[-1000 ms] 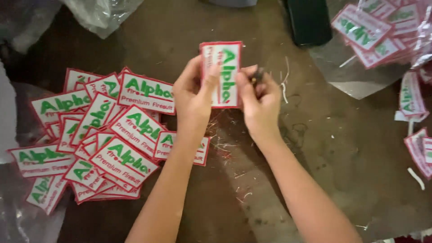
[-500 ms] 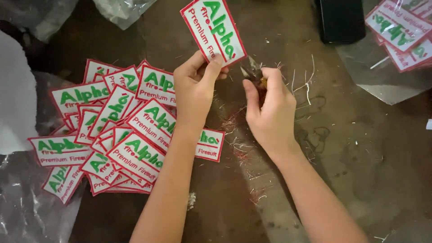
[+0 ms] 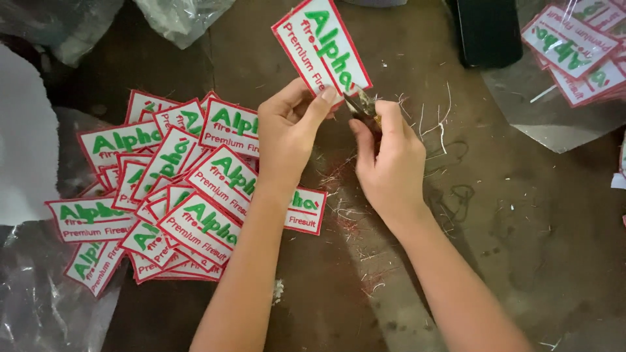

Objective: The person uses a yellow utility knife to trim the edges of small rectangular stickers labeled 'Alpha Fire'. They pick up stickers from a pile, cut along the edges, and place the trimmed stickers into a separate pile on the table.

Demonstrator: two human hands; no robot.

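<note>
My left hand [image 3: 290,133] pinches the lower edge of a white embroidered patch [image 3: 321,49] with a red border and green and red lettering, held tilted above the table. My right hand [image 3: 389,163] grips a small pair of metal thread snips [image 3: 360,103], whose blades touch the patch's lower right edge. Both hands are close together over the brown table [image 3: 508,261].
A loose pile of several matching patches [image 3: 176,189] lies at the left under my left forearm. More patches [image 3: 574,45] sit on clear plastic at the top right. A dark rectangular object [image 3: 489,32] lies at the top. Cut thread scraps [image 3: 430,124] litter the tabletop; plastic bags [image 3: 182,16] lie at top left.
The patch has tilted and shifted left from between both hands to my left hand alone. My right hand has brought the snips up to its edge.
</note>
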